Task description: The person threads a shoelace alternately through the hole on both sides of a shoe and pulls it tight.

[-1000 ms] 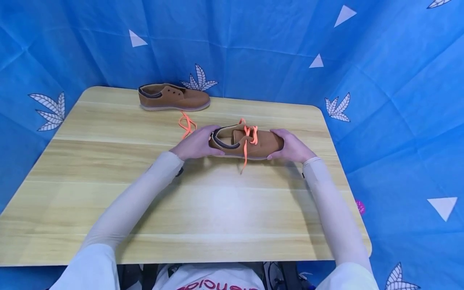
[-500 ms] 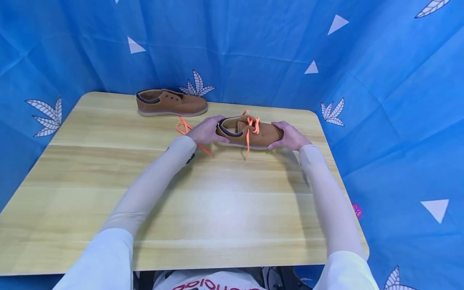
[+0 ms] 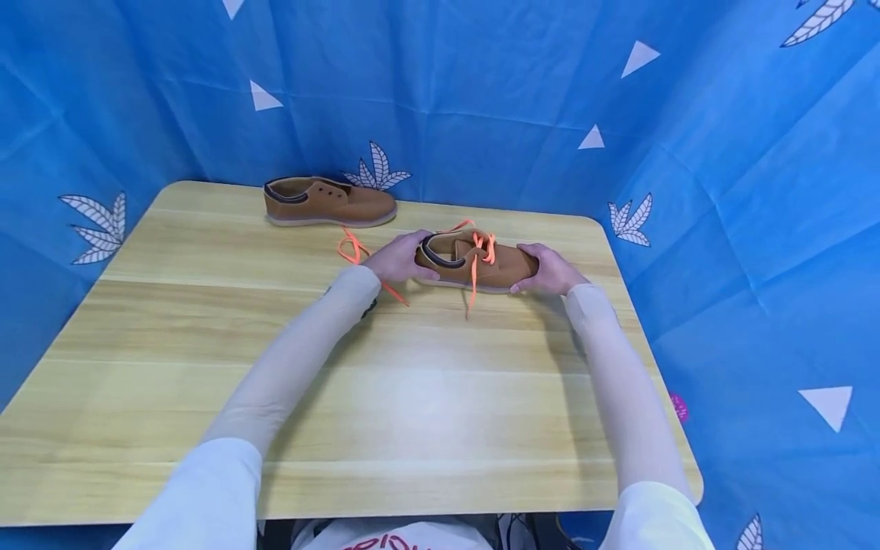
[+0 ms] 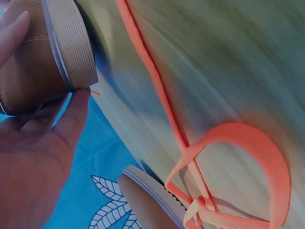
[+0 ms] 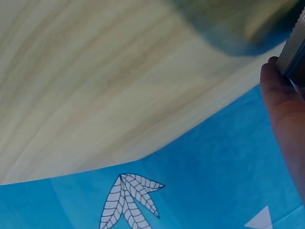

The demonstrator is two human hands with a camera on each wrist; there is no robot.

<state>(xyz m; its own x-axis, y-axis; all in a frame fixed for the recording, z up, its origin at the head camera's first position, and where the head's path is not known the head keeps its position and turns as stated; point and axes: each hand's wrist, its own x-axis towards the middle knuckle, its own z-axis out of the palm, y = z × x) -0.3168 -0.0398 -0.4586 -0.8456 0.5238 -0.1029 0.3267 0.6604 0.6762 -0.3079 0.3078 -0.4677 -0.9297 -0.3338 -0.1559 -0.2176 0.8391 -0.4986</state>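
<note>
Shoe (image 3: 486, 274), orange-laced, runs left to right along its long axis, left grip (image 3: 399, 260) clasping the heel (image 4: 38, 71), right grip (image 3: 548, 270) clasping the toe (image 3: 522, 267), neither nearer.

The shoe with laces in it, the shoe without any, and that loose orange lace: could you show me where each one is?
Laced shoe (image 3: 506, 264): head view, on its upper.
Unlaced shoe (image 3: 333, 205): head view, on its side.
Loose orange lace (image 4: 248, 135): left wrist view, on its loop.

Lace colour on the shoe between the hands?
The lace is bright orange; head view shows it best.
</note>
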